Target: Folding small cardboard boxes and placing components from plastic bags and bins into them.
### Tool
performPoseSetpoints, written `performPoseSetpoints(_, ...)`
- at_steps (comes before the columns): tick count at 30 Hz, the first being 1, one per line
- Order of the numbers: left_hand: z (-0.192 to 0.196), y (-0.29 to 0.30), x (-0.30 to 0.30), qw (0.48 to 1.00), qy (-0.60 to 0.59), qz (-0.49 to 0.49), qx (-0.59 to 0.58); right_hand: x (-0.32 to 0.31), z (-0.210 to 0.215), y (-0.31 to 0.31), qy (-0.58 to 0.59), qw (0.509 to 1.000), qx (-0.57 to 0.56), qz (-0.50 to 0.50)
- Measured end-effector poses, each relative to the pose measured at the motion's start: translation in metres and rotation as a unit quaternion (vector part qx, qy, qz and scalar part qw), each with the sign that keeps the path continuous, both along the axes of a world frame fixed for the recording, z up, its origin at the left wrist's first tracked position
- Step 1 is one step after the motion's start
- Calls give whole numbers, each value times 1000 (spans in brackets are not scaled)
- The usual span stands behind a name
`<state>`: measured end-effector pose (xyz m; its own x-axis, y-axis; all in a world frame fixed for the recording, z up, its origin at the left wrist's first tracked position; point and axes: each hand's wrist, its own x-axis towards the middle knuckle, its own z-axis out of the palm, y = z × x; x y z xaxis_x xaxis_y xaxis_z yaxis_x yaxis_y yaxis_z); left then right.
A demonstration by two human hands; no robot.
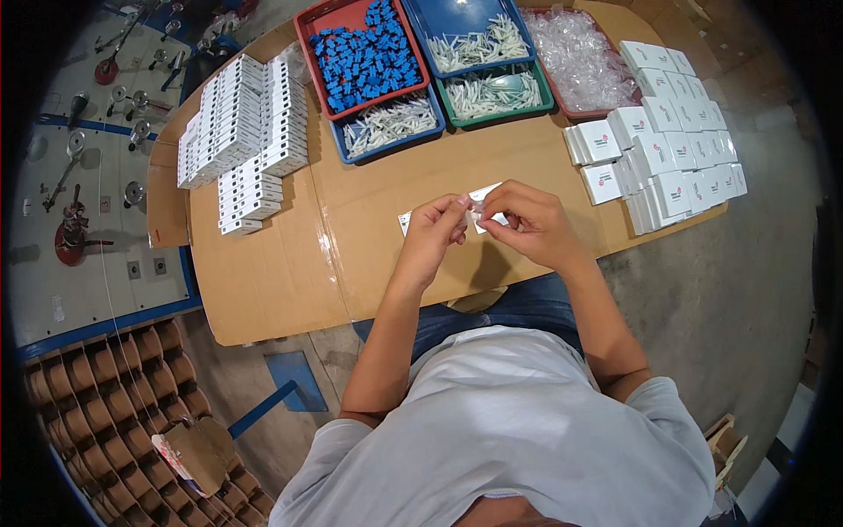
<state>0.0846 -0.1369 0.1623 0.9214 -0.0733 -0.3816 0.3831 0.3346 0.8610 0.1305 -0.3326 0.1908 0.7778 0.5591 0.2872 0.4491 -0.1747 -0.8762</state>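
Over the brown cardboard tabletop (263,294), on my feed, I see the left hand (435,228) and right hand (534,223) both pinching a small translucent whitish piece (476,212).

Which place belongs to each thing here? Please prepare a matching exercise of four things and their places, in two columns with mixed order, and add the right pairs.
1. Blue pieces
2. Clear plastic pieces
3. White sticks
4. Small pale item

A. In the rightmost tray
B. Between the left hand and the right hand
C. In the leftmost tray
D. In two blue trays and a green tray

Pairs: 1-C; 2-A; 3-D; 4-B
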Motion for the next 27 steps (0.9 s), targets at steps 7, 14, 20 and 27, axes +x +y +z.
performPoseSetpoints(7, -7, 0, 1, 999, -11, 35, 30, 1, -10, 4, 98, 995, 8, -21)
performPoseSetpoints(14, -13, 2, -1, 996, -53, 27, 71, -2, -18, 7, 58, 998, 30, -24)
performPoseSetpoints(20, 0, -1, -2, 991, -80, 46, 97, 0, -17, 6, 118, 992, 15, -44)
performPoseSetpoints(27, -11, 2, -1, 992, -92, 40, 76, 0, -14, 3, 113, 993, 10, -34)
